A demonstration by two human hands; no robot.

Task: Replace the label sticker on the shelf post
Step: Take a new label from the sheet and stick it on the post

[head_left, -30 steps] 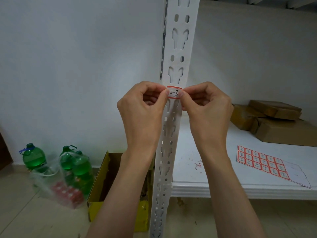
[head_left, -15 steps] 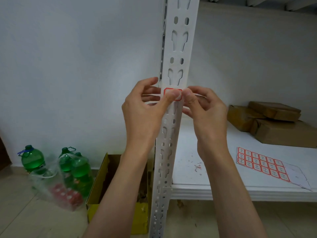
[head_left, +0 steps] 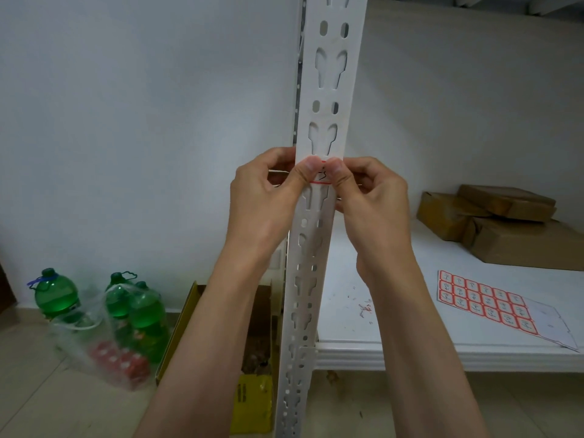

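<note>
Green bottles [head_left: 57,295], yellow box [head_left: 252,403], brown parcels [head_left: 505,229].

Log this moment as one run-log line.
step: pressing label sticker onto shelf post | left hand: thumb on sticker | right hand: thumb on sticker

We see the shelf post [head_left: 328,121] rising at centre; right of it, a sticker sheet [head_left: 483,300] lies on the shelf [head_left: 410,346], boxes [head_left: 505,229] behind it; bottles [head_left: 104,308] stand left.

Thumbs hide most of the label sticker [head_left: 323,177].
</note>
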